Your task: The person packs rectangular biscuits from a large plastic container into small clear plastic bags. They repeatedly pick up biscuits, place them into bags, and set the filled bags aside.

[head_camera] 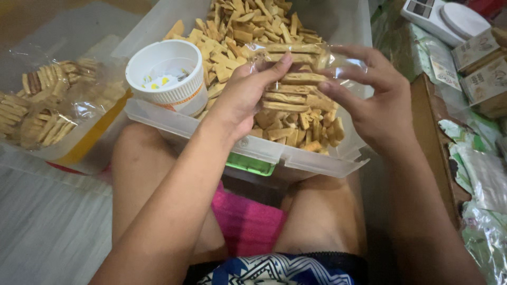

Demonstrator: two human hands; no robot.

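At centre frame we are gripping 1 clear bag (pixel 296 79) of biscuit sticks with our left hand (pixel 245 95) and right hand (pixel 377 100), both half-curled, over 1 plastic tub (pixel 253 153) resting on our knees; 1 white cup (pixel 166 74) is sitting inside, 1 scale (pixel 449 18) upper right.

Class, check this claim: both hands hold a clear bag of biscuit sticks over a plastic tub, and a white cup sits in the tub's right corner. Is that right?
One detail is wrong. The head view shows the white cup in the tub's left corner, not the right. The rest stands: the left hand and right hand hold the clear bag of biscuit sticks over the tub.
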